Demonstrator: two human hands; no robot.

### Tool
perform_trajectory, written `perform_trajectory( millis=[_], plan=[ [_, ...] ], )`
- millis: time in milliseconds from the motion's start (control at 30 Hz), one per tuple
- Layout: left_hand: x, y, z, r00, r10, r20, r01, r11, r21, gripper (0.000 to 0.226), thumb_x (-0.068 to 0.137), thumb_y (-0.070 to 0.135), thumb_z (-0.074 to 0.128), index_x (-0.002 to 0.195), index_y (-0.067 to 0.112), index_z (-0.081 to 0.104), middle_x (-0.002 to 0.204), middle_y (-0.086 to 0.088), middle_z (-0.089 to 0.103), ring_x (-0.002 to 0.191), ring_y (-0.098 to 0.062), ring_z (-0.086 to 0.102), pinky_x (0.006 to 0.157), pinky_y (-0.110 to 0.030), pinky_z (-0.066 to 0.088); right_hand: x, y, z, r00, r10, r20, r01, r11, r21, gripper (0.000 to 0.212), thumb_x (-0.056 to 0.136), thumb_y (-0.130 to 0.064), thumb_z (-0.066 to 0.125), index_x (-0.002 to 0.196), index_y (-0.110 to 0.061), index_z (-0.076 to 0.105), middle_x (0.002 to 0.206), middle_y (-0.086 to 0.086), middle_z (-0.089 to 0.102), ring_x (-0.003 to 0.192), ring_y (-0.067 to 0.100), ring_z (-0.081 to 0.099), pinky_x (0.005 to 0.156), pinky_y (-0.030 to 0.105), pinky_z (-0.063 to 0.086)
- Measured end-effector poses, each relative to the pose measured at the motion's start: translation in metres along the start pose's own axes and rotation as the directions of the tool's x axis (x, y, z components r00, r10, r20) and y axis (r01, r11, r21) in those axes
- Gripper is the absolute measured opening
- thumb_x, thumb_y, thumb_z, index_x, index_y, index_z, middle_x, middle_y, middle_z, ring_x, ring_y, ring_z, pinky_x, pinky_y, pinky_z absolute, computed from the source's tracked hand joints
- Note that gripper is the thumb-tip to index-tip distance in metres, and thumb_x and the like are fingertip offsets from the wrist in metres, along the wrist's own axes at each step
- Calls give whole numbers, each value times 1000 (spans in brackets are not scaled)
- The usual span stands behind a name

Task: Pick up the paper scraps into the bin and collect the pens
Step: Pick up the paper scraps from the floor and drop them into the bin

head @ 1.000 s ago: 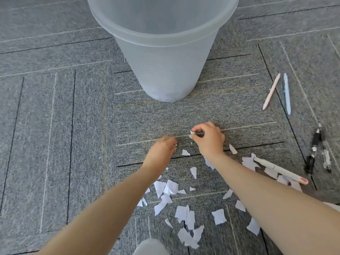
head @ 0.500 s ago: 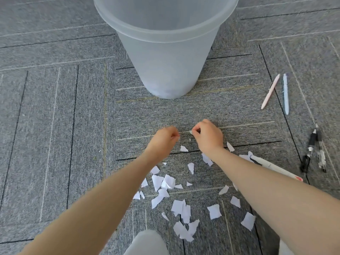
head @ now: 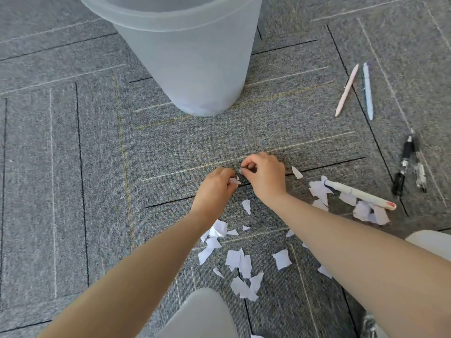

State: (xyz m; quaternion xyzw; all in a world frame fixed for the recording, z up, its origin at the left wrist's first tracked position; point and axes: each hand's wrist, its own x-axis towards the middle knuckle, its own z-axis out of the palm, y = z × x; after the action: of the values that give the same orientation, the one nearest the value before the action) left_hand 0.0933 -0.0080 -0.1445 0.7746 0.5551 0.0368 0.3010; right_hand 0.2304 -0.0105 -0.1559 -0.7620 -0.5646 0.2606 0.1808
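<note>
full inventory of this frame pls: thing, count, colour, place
bin: 1, translucent white, upright on carpet, top centre
paper scraps: many, white, scattered on carpet between and beside the forearms
pink pen: 1, right of bin
blue pen: 1, pale blue, beside pink pen
white pen: 1, red end, lying over scraps at right
black pens: 2, black and clear, far right
carpet: grey tiles, whole floor
left hand: pinches a white scrap, centre
right hand: fingers curled, pinching something small, centre
</note>
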Motion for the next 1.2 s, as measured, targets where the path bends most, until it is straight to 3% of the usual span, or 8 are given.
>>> perform_trajectory(
  millis=[167,333,533,700,833,967,1033,1200],
  plan=[
    [1,4,1,995,89,36,-92,991,94,15,95,8,46,90,2,59,90,-9,58,78,-23,54,70,-35,49,-5,-2,2,998,-58,-10,57,995,-87,8,86,-28,61,85,-24,68,93,-7,65,88,17,56,78,32,31],
    [5,8,1,996,75,52,-79,994,81,18,94,6,42,89,1,59,90,-12,60,77,-26,56,70,-37,50,5,-16,-8,981,3,193,40,974,-221,17,88,-10,54,80,-18,67,92,-3,65,83,21,58,79,35,32],
    [11,8,-5,989,-115,96,127,983,-133,17,95,12,43,92,7,60,83,-6,63,54,-13,49,52,-25,47,0,5,-43,923,95,373,-147,983,114,14,96,-24,44,92,-18,55,81,0,57,62,18,47,60,30,40],
    [-6,12,-45,982,-168,91,191,866,-462,11,92,19,53,83,20,59,63,4,53,42,-1,36,39,-11,31,0,-1,-86,966,24,259,-110,940,324,11,94,-25,48,92,-17,56,83,-2,57,76,16,56,67,26,43],
    [-14,53,-137,972,-81,-222,-60,824,-563,10,88,23,58,78,23,59,61,4,54,41,2,41,41,-6,31,24,-78,-140,978,-169,-126,210,814,541,11,91,-20,54,83,-28,56,75,-11,56,67,0,54,65,13,45],
    [11,92,-232,807,6,-590,-302,864,-404,16,87,18,60,73,25,58,58,11,56,52,1,49,55,-12,41,60,-141,-186,870,-222,-441,456,703,546,13,86,-21,60,79,-30,56,74,-17,59,69,2,54,71,21,47],
    [37,98,-259,772,-7,-636,-245,919,-307,11,87,18,59,76,17,62,57,13,53,51,2,49,51,-8,36,83,-155,-192,871,-219,-440,427,782,454,8,84,-22,63,79,-28,60,72,-17,60,69,3,56,76,29,51],
    [91,80,-258,903,-128,-409,104,991,-80,43,91,25,50,51,9,45,50,-6,39,57,-24,38,49,-30,24,103,-164,-195,932,-291,-217,317,944,96,18,87,-27,57,98,-26,71,103,-6,70,100,16,61,98,38,39]
  ],
)
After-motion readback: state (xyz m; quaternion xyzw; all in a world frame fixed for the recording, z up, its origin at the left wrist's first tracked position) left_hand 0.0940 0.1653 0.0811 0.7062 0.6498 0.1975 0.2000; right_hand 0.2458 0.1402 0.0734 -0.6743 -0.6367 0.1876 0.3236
